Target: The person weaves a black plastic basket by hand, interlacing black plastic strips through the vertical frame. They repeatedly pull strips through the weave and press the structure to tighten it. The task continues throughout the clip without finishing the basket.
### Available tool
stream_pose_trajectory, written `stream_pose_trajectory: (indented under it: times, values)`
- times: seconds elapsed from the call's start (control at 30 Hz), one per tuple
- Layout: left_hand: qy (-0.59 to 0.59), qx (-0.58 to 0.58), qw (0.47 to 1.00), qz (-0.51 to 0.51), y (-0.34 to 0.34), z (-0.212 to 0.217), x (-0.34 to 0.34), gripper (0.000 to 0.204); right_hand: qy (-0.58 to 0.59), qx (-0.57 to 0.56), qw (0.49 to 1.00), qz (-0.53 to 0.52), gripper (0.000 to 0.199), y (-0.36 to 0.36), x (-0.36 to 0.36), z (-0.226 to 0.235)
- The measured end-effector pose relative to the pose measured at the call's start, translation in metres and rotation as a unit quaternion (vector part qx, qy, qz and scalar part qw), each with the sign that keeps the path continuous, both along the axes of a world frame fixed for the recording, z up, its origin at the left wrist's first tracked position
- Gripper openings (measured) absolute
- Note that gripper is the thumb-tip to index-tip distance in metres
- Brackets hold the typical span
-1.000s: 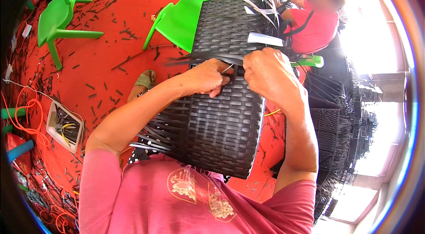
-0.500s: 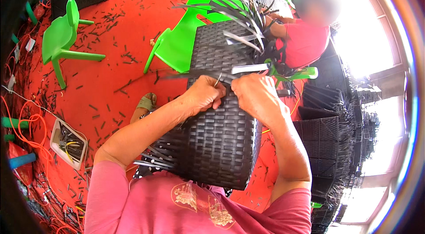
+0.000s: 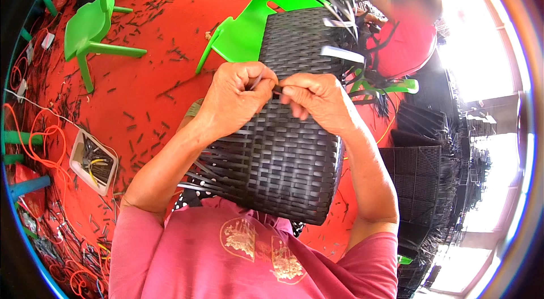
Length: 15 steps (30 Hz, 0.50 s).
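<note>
A black woven wicker panel [image 3: 294, 166] extends away from my lap, with loose black strips [image 3: 224, 171] fanning from its left side and more strips [image 3: 343, 10] from its far right. Above the weave, my left hand [image 3: 241, 95] pinches a thin dark strip [image 3: 277, 89]. My right hand [image 3: 323, 101] meets it there, thumb and forefinger closed on the same strip, its other fingers curled. The fingertips of both hands almost touch. Most of that strip is hidden by the fingers.
Green plastic chairs stand at the far left [image 3: 90, 33] and beyond the panel [image 3: 243, 27]. A co-worker in a red shirt [image 3: 405, 44] sits at far right. A bin [image 3: 107, 177] of strip scraps, orange cords [image 3: 42, 149] and stacked dark wicker panels [image 3: 411, 186] surround me on the red floor.
Both hands have drawn together and lifted off the weave, the left turning knuckles-up. The view has shifted slightly, and the co-worker's arm now reaches upward.
</note>
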<state>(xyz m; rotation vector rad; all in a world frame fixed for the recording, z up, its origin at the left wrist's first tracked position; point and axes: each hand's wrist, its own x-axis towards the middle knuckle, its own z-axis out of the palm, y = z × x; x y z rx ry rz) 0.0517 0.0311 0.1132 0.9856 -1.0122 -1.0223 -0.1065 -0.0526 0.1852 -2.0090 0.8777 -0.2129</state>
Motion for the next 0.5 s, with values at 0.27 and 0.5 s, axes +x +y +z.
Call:
stream_pose_trajectory:
  times: [0.27, 0.5]
  values:
    - [-0.002, 0.17, 0.98, -0.102, -0.019, -0.069, -0.018, 0.027, 0.245, -0.351, 0.901, 0.075, 0.01, -0.009, -0.002, -0.013]
    - [-0.062, 0.185, 0.96, -0.202, -0.049, -0.073, -0.015, 0.028, 0.336, -0.332, 0.871, 0.138, 0.008, -0.021, 0.016, -0.04]
